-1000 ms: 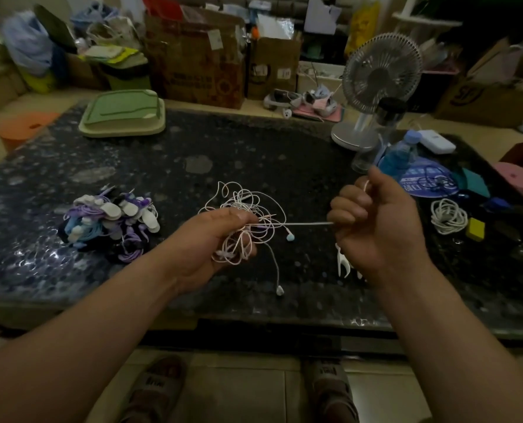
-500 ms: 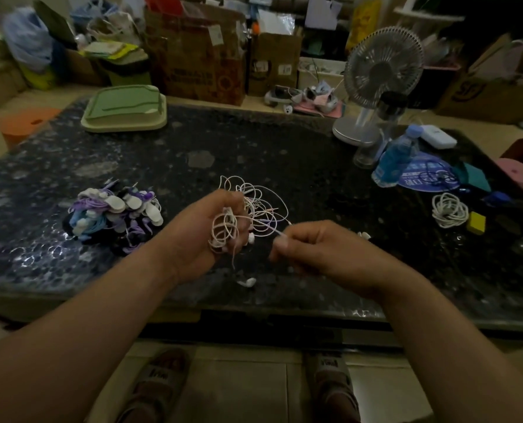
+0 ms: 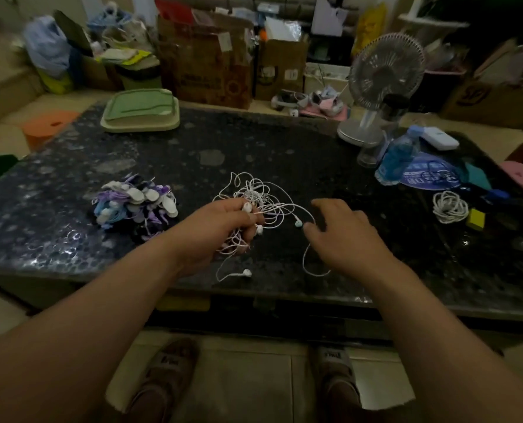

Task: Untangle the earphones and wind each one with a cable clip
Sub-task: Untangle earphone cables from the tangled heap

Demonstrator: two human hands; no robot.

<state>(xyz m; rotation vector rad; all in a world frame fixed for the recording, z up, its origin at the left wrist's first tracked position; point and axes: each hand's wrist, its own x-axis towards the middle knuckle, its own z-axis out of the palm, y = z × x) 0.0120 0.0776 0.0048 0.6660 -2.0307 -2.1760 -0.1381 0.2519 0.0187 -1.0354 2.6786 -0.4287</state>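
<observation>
Early days: the left hand (image 3: 223, 227) grips the earphone tangle (image 3: 261, 198) near the worktop's (image 3: 284, 141) front edge, the right hand (image 3: 342, 236) hovers spread. One coiled set (image 3: 449, 207) lies right, clip pile (image 3: 135, 203) left.

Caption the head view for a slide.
Left hand grips tangled white earphones over a dark table; open right hand hovers beside a teal earbud, cable clips piled nearby.

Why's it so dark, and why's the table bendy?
Head view: dim room light, so the white earphones in the left hand stand out; the wide-angle lens bows the table; glints speckle it beside the cable clips; back boxes look blurry.
</observation>
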